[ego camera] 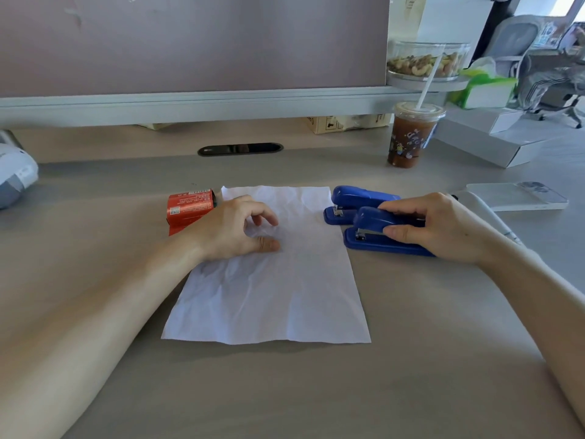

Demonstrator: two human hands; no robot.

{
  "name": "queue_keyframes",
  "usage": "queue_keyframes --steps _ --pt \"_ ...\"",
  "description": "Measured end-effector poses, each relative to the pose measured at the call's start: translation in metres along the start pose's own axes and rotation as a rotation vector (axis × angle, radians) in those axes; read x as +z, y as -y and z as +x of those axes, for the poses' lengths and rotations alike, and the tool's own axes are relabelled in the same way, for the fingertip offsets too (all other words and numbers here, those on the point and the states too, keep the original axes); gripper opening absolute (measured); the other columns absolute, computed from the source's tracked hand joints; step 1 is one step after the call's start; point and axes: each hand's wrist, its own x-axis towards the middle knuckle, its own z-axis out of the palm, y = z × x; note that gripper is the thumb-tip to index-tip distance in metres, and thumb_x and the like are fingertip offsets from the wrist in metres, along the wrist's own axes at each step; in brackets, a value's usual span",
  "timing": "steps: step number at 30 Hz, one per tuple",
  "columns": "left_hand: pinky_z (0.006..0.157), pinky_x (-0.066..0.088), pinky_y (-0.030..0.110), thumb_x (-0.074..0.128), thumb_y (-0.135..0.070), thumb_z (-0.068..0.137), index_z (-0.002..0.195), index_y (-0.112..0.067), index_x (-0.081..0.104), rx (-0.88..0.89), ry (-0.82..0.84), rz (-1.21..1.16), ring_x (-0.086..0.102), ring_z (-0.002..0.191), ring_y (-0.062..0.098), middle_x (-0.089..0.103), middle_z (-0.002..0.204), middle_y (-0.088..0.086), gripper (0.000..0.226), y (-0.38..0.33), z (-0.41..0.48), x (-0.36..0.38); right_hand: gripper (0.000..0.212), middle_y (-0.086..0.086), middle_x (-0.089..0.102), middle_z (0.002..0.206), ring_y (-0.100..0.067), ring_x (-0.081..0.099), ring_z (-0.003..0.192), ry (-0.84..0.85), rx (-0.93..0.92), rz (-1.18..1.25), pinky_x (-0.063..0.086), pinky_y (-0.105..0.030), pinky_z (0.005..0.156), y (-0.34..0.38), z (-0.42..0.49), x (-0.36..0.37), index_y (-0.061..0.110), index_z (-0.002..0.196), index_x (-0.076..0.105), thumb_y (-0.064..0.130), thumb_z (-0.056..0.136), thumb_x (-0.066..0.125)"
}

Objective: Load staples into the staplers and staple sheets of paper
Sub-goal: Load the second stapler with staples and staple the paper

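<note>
A creased white sheet of paper point(278, 289) lies flat in the middle of the desk. My left hand point(235, 228) rests on its upper left part, fingers curled and apart, holding nothing. Two blue staplers sit right of the sheet, both closed and pointing left. My right hand point(440, 228) grips the near stapler point(370, 231), thumb on its side, fingers over its top. The far stapler point(357, 199) stands just behind it, untouched. A red staple box point(188, 210) lies by the sheet's top left corner, partly behind my left hand.
An iced drink cup with a straw point(411, 137) stands behind the staplers. A phone point(519, 196) and a white pen point(489, 217) lie to the right, white boxes point(493, 137) behind them. A white device point(14, 174) sits at the far left. A partition point(190, 42) closes the back.
</note>
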Motion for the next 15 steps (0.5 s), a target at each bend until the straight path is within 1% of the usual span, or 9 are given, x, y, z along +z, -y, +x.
queue_keyframes --steps 1,4,6,7,8,9,11,13,15 --pt "0.065 0.037 0.009 0.078 -0.048 0.074 0.108 -0.028 0.067 -0.015 0.01 0.022 0.051 0.082 -0.011 0.055 0.098 -0.012 0.041 0.0 0.003 0.0 0.03 0.01 0.073 0.094 -0.002 0.063 0.085 0.021 -0.015 0.011 0.044 -0.01 0.072 -0.001 -0.003 -0.002 0.036 0.116 0.069 0.025 0.088 0.069" --pt "0.069 0.039 0.016 0.077 -0.047 0.076 0.111 -0.033 0.065 -0.063 0.118 0.127 0.054 0.085 -0.001 0.058 0.101 -0.007 0.039 -0.009 0.015 -0.006 0.036 0.019 0.073 0.088 0.001 0.063 0.084 0.068 -0.039 0.034 0.044 -0.008 0.071 0.001 -0.01 -0.01 0.057 0.099 0.06 0.025 0.086 0.071" --pt "0.069 0.042 0.02 0.076 -0.04 0.08 0.111 -0.039 0.063 -0.048 0.229 0.186 0.056 0.081 0.0 0.057 0.099 -0.011 0.033 -0.023 0.023 -0.012 0.039 0.034 0.068 0.081 0.009 0.061 0.081 0.064 -0.059 0.02 0.041 -0.002 0.068 0.002 -0.012 -0.014 0.058 0.092 0.058 0.023 0.084 0.073" --pt "0.071 0.044 0.022 0.074 -0.036 0.082 0.111 -0.042 0.062 -0.019 0.282 0.182 0.057 0.081 0.0 0.058 0.099 -0.014 0.032 -0.031 0.028 -0.013 0.039 0.044 0.062 0.078 0.015 0.058 0.08 0.067 -0.069 0.016 0.038 0.001 0.067 0.003 -0.012 -0.015 0.056 0.092 0.058 0.022 0.084 0.073" --pt "0.073 0.047 0.022 0.072 -0.032 0.084 0.112 -0.043 0.062 0.014 0.328 0.154 0.059 0.083 0.001 0.058 0.101 -0.015 0.032 -0.04 0.032 -0.012 0.037 0.049 0.058 0.077 0.02 0.057 0.079 0.075 -0.072 0.02 0.036 0.004 0.067 0.003 -0.013 -0.015 0.054 0.093 0.059 0.021 0.084 0.073" --pt "0.075 0.049 0.023 0.07 -0.028 0.085 0.114 -0.043 0.062 0.035 0.364 0.115 0.06 0.085 0.002 0.057 0.103 -0.015 0.033 -0.048 0.037 -0.008 0.035 0.05 0.057 0.079 0.021 0.056 0.08 0.082 -0.077 0.027 0.035 0.005 0.067 0.003 -0.013 -0.016 0.052 0.096 0.06 0.022 0.084 0.073" --pt "0.08 0.048 0.021 0.068 -0.027 0.088 0.12 -0.042 0.06 0.066 0.392 0.072 0.058 0.089 0.004 0.054 0.107 -0.012 0.036 -0.061 0.046 0.007 0.034 0.048 0.055 0.089 0.017 0.056 0.086 0.086 -0.085 0.046 0.035 0.005 0.07 0.003 -0.014 -0.016 0.052 0.099 0.062 0.023 0.085 0.073" --pt "0.079 0.043 0.019 0.065 -0.032 0.09 0.124 -0.042 0.057 0.091 0.377 0.074 0.053 0.089 0.004 0.048 0.106 -0.011 0.036 -0.067 0.054 0.021 0.036 0.046 0.054 0.094 0.013 0.056 0.09 0.093 -0.088 0.063 0.036 0.005 0.073 0.002 -0.015 -0.016 0.055 0.098 0.059 0.025 0.085 0.072" --pt "0.076 0.038 0.017 0.062 -0.034 0.092 0.122 -0.042 0.057 0.096 0.369 0.066 0.05 0.089 0.003 0.045 0.103 -0.012 0.032 -0.068 0.06 0.029 0.034 0.043 0.057 0.095 0.011 0.058 0.09 0.112 -0.083 0.074 0.037 0.003 0.073 0.0 -0.014 -0.015 0.053 0.102 0.06 0.025 0.085 0.071"
